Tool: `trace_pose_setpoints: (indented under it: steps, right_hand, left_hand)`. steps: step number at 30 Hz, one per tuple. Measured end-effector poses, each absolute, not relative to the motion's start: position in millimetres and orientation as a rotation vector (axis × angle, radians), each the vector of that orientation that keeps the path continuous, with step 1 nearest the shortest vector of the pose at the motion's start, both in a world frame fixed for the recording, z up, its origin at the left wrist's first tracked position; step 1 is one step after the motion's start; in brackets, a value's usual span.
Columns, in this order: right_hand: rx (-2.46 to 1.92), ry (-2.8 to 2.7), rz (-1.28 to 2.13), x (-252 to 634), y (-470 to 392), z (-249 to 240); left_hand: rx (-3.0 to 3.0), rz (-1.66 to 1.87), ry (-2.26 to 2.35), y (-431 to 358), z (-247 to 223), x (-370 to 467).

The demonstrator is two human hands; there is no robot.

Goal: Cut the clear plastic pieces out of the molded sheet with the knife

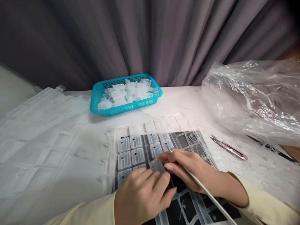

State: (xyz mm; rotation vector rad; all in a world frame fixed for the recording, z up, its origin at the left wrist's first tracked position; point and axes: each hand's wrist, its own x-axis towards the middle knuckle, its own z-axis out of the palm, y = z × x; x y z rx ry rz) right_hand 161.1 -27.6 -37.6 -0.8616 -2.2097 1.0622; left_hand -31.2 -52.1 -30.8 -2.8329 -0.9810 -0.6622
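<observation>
A clear moulded plastic sheet [124,160] of small ribbed rectangular pieces lies on a black mat [181,179]. My left hand [144,193] has its fingers curled at the near edge of one ribbed plastic piece [156,166], which is tilted up from the rest. At that piece's right side, my right hand [189,165] has its thumb and forefinger closed. The same hand holds a long, thin white-handled tool [208,193] with a dark pointed tip, aimed away from me. My fingers partly hide the piece.
A turquoise basket [126,109] at the back holds many loose plastic pieces [126,92]. Pink-handled thread snips [231,148] lie at right, near a crumpled clear bag [253,103]. More clear sheets [47,134] are stacked at left. A grey curtain [140,37] hangs behind.
</observation>
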Motion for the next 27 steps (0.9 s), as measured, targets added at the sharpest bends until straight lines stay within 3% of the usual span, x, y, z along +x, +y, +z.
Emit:
trace_pose_setpoints:
  steps: [4, 13, 22, 27]
  right_hand:
    - [-0.888, -2.326, 0.888, 149.9, -24.4, -42.7]
    - [-0.947, -2.304, 0.705, 137.2, -44.0, -52.0]
    - [-1.196, -2.172, 0.823, 128.9, -52.7, -61.9]
    - [-1.222, -2.283, 0.641, 126.0, -54.9, -61.6]
  left_hand:
    - [-2.763, -0.814, -0.985, -51.7, -30.0, -55.6]
    - [-2.813, -0.652, -1.007, -50.1, -65.5, -72.9]
    - [-2.739, -0.695, -0.962, -53.6, -75.2, -73.4]
    - [-2.723, -0.655, -0.966, -53.2, -76.9, -72.1]
